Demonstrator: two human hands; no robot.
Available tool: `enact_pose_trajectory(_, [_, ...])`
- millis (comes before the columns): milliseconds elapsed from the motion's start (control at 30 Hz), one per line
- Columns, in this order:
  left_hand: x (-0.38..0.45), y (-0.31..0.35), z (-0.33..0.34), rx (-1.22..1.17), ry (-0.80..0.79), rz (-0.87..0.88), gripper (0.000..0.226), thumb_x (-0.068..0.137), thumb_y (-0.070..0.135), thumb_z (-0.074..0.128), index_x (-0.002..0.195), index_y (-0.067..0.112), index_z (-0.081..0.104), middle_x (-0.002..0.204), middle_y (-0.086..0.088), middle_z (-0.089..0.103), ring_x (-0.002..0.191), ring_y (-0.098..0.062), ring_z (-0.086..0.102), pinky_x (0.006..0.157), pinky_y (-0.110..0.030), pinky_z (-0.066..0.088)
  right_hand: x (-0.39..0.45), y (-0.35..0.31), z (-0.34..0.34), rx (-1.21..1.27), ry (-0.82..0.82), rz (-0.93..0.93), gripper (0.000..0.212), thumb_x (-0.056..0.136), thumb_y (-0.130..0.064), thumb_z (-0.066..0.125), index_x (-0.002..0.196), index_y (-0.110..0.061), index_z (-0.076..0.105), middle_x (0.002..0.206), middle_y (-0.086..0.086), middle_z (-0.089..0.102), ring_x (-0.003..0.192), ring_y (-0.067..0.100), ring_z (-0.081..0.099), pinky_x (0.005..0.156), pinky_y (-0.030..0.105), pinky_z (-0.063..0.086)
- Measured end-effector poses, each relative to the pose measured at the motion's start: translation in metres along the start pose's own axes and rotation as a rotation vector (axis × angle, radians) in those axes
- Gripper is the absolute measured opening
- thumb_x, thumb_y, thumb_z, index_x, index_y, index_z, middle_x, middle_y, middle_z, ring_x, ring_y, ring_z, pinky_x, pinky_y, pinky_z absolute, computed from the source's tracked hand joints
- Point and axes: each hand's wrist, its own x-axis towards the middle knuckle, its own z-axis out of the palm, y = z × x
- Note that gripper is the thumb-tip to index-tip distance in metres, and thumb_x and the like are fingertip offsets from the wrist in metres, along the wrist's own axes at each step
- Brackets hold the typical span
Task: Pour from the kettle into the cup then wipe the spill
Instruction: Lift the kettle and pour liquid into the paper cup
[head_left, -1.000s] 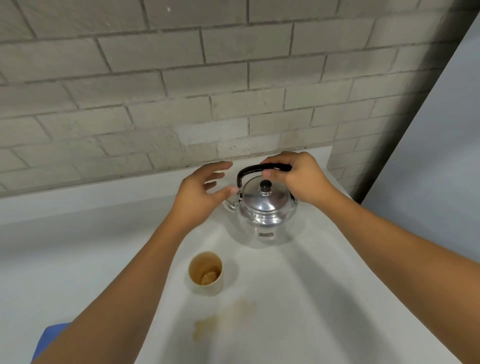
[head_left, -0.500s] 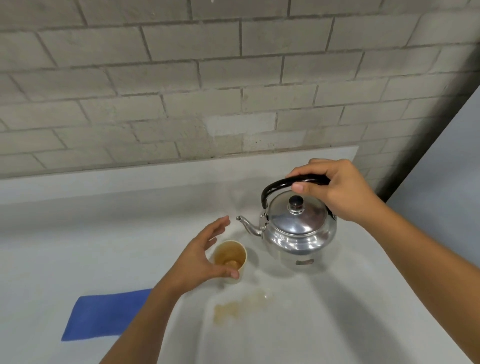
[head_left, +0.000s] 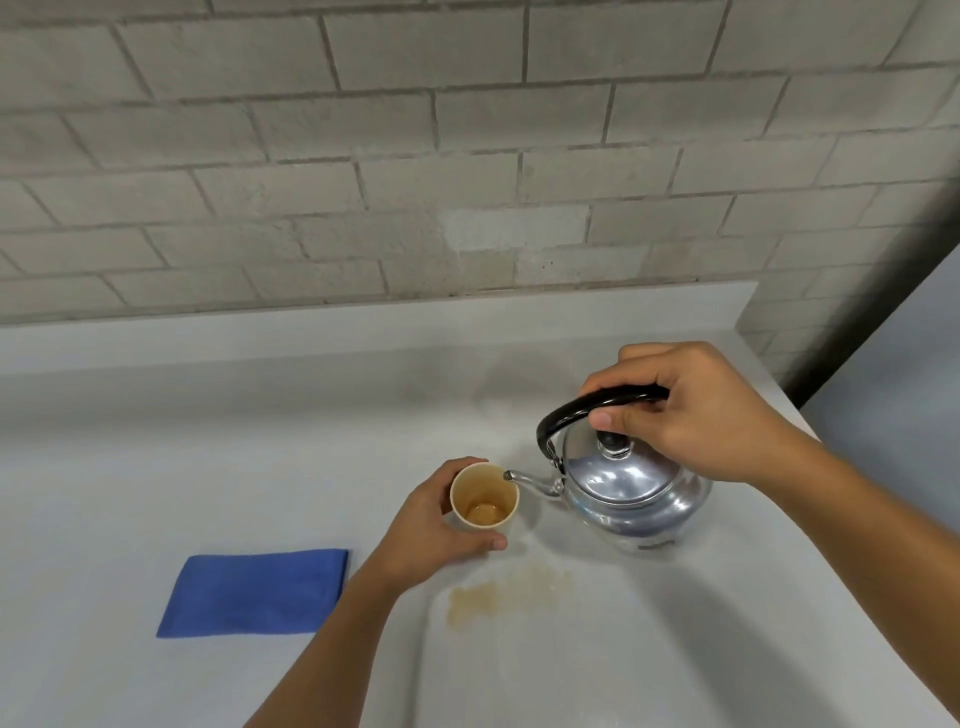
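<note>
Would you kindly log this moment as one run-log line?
left hand: holds tan paper cup | right hand: grips steel kettle, spout at rim | brown spill unwiped

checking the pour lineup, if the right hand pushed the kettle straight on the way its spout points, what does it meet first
Most likely the rim of the tan paper cup: the shiny metal kettle in the right hand has its spout tip at that rim, though depth is unclear.

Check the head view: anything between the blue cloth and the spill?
Yes. In the head view the left hand's forearm crosses the stretch between the blue cloth and the spill; otherwise bare counter.
</note>
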Motion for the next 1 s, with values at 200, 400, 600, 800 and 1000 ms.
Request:
enact_pose_trajectory(200, [0.000, -0.001, 0.001, -0.005, 0.027, 0.002, 0.089, 0.059, 0.037, 0.104, 0.136, 0.037, 0.060, 0.131, 0.012, 0.070, 0.121, -0.012, 0.067, 0.091, -0.017, 0.055, 0.004, -0.005, 0.000, -0.122, -0.067, -0.042, 0.020, 0.081, -0.014, 0.083, 0.093, -0.031, 0.082, 0.078, -0.014, 0.065, 0.069, 0.013, 0.067, 0.063, 0.012, 0.046])
enact_pose_trajectory(400, [0.000, -0.001, 0.001, -0.009, 0.034, 0.005, 0.089, 0.060, 0.035, 0.104, 0.137, 0.035, 0.059, 0.130, 0.010, 0.070, 0.121, -0.013, 0.067, 0.089, -0.016, 0.055, 0.010, -0.009, -0.003, -0.264, -0.100, -0.091, 0.015, 0.083, -0.023, 0.081, 0.093, -0.034, 0.081, 0.076, -0.011, 0.064, 0.069, 0.013, 0.062, 0.061, 0.020, 0.042])
enact_pose_trajectory(600, [0.000, -0.002, 0.002, -0.029, 0.038, 0.010, 0.088, 0.060, 0.037, 0.103, 0.137, 0.036, 0.060, 0.131, 0.009, 0.070, 0.121, -0.015, 0.067, 0.092, -0.019, 0.056, 0.016, -0.010, -0.006, -0.303, -0.126, -0.098, 0.014, 0.082, -0.026, 0.080, 0.093, -0.034, 0.080, 0.076, -0.010, 0.066, 0.072, 0.013, 0.061, 0.063, 0.033, 0.049])
enact_pose_trajectory(800, [-0.001, -0.002, 0.003, -0.065, 0.050, -0.006, 0.091, 0.056, 0.043, 0.104, 0.136, 0.038, 0.060, 0.130, 0.011, 0.071, 0.121, -0.016, 0.068, 0.093, -0.021, 0.058, 0.020, -0.011, -0.008, -0.345, -0.155, -0.142, 0.014, 0.081, -0.027, 0.080, 0.092, -0.036, 0.079, 0.079, -0.011, 0.064, 0.073, 0.012, 0.059, 0.062, 0.031, 0.047])
enact_pose_trajectory(1000, [-0.002, -0.001, 0.003, -0.084, 0.054, -0.021, 0.092, 0.055, 0.041, 0.104, 0.136, 0.038, 0.060, 0.130, 0.009, 0.071, 0.121, -0.016, 0.068, 0.094, -0.022, 0.057, 0.023, -0.014, -0.008, -0.391, -0.177, -0.179, 0.012, 0.081, -0.031, 0.079, 0.092, -0.038, 0.079, 0.082, -0.015, 0.063, 0.074, 0.013, 0.059, 0.060, 0.027, 0.043])
